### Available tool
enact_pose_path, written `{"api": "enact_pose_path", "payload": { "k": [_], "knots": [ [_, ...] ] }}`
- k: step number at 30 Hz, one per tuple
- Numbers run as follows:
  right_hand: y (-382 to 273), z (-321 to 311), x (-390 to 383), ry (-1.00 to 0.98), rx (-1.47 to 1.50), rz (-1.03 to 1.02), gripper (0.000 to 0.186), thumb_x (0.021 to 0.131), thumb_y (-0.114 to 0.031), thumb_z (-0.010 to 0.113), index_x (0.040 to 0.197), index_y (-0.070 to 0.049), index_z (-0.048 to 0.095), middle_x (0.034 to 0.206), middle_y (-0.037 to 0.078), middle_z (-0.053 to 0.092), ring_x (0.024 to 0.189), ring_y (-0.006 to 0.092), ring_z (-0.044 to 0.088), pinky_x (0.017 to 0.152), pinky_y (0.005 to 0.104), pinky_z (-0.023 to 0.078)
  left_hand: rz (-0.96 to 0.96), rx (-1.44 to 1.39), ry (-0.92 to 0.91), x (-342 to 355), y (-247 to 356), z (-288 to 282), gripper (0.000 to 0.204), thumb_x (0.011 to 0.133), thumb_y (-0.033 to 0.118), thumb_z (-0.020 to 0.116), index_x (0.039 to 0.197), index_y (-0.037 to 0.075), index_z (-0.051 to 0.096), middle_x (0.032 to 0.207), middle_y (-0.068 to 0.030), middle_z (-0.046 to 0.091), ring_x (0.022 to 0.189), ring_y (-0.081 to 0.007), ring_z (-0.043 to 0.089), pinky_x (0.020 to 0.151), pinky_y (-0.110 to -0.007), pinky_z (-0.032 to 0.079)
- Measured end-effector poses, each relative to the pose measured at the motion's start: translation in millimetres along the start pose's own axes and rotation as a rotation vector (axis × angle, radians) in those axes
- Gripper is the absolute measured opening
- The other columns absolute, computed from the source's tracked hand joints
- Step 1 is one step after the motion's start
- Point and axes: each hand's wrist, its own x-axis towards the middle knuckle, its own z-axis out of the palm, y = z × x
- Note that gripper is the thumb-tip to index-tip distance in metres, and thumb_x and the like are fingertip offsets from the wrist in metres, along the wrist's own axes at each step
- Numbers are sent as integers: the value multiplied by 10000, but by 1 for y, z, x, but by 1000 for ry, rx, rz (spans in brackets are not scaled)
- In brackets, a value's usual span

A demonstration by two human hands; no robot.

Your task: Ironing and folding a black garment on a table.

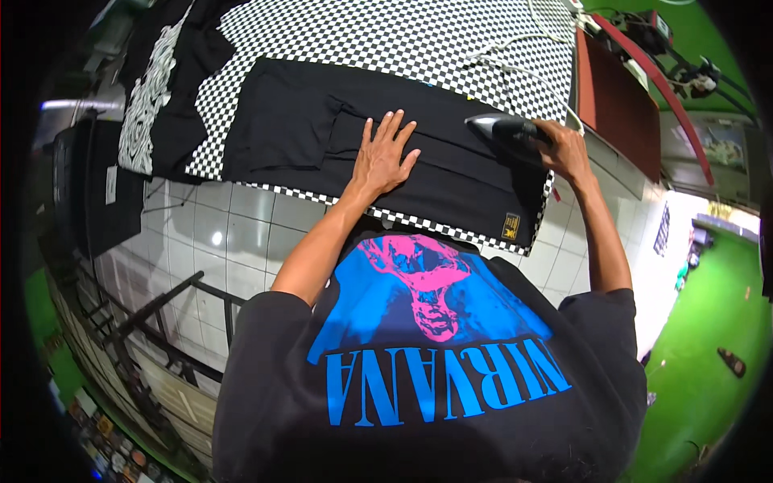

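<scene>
A folded black garment (282,113) lies across the near part of a table with a black-and-white checkered cover (346,36). A small dark label with yellow marks (511,226) shows at the garment's near right corner. My left hand (385,158) rests flat on the cloth near its middle, fingers spread. My right hand (564,150) is closed around the handle of a clothes iron (503,133). The iron's silvery pointed tip faces left, over the right part of the garment. Whether its soleplate presses the cloth cannot be made out.
A pale cord (555,88) runs over the cover beyond the iron. Black cloth with a white pattern (153,97) hangs at the left end. A reddish-brown board (616,113) stands at the right. Dark metal frames (161,310) stand on the tiled floor at left.
</scene>
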Motion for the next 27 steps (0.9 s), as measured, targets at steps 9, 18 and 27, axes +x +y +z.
{"api": "enact_pose_path", "payload": {
  "k": [9,18,27],
  "knots": [
    [-73,37,64,96,92,-237,342,866,-259,740,1187,-150,690,836,116,673,699,331,672,605,439,521,-221,-52,206,-20,20,-32,519,971,353,590,1420,104,520,1524,-161,443,1453,-344,362,1188,-613,180],
    [-141,72,151,189,50,-216,356,882,-282,719,1215,-162,679,839,109,681,693,337,684,602,445,537,-341,-36,251,-24,-57,-74,475,969,339,589,1367,81,560,1486,-179,485,1436,-353,385,1187,-582,206],
    [-209,79,196,101,93,-230,369,884,-288,710,1227,-155,682,865,114,690,700,338,689,621,449,549,-310,61,276,-8,-180,-109,485,969,333,582,1370,62,558,1482,-189,490,1427,-372,394,1177,-564,257]
  ]
}}
